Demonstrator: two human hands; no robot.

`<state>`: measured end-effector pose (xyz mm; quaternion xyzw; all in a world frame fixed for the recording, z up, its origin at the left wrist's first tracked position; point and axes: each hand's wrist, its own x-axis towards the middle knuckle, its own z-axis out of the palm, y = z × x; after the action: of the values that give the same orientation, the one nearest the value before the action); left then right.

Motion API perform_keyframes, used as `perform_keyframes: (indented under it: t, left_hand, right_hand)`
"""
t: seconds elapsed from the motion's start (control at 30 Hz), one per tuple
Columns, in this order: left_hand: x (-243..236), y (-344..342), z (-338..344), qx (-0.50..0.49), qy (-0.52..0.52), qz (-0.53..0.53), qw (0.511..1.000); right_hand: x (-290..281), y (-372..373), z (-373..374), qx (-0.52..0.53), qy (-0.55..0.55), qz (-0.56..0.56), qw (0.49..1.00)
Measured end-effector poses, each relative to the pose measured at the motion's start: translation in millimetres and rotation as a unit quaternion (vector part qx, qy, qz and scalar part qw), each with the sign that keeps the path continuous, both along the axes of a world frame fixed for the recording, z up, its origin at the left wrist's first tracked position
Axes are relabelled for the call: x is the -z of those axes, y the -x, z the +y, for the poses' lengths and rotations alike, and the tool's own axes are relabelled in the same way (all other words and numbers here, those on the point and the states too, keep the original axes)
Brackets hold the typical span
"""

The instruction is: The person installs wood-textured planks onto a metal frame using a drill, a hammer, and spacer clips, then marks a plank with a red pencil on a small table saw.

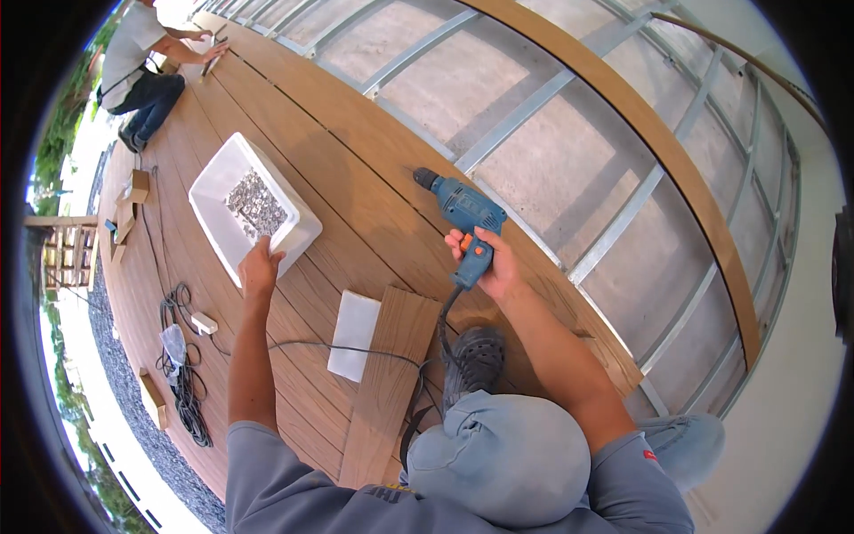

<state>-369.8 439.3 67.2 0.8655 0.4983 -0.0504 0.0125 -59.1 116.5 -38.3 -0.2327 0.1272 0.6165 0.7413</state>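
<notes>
My right hand (500, 264) is wrapped round the handle of a blue corded drill (469, 206) with orange controls. Its black chuck points up and left over the brown deck boards (356, 200). With my left hand (259, 270) I grip the near rim of a white plastic tub (307, 222). Many small metal fasteners (255, 205) lie heaped inside it, too small to name exactly. The drill's black cord (444, 334) drops past my shoe and runs left across the boards.
Right of the boards, a metal joist frame (614, 227) lies open over concrete, with a loose long board (663, 133) across it. A short board (387, 383) and white panel (354, 334) lie before me. Coiled cable (187, 392) sits left. A co-worker (142, 67) kneels far left.
</notes>
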Motion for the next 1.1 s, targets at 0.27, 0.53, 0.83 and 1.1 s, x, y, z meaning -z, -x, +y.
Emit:
perform_keyframes:
  t: [0.27, 0.53, 0.83, 1.1]
  left_hand:
    - [42, 57, 8, -0.040, 0.015, -0.060, 0.997]
    - [31, 8, -42, 0.029, 0.126, -0.087, 0.988]
    - [80, 53, 63, -0.236, 0.187, -0.202, 0.932]
    - [126, 23, 66, -0.077, 0.116, -0.003, 0.990]
  right_hand:
    - [25, 41, 16, 0.002, 0.019, 0.029, 0.999]
    - [47, 6, -39, -0.040, 0.080, -0.014, 0.996]
    - [9, -36, -67, -0.311, 0.234, -0.346, 0.854]
    - [1, -78, -178, -0.434, 0.308, -0.547, 0.646]
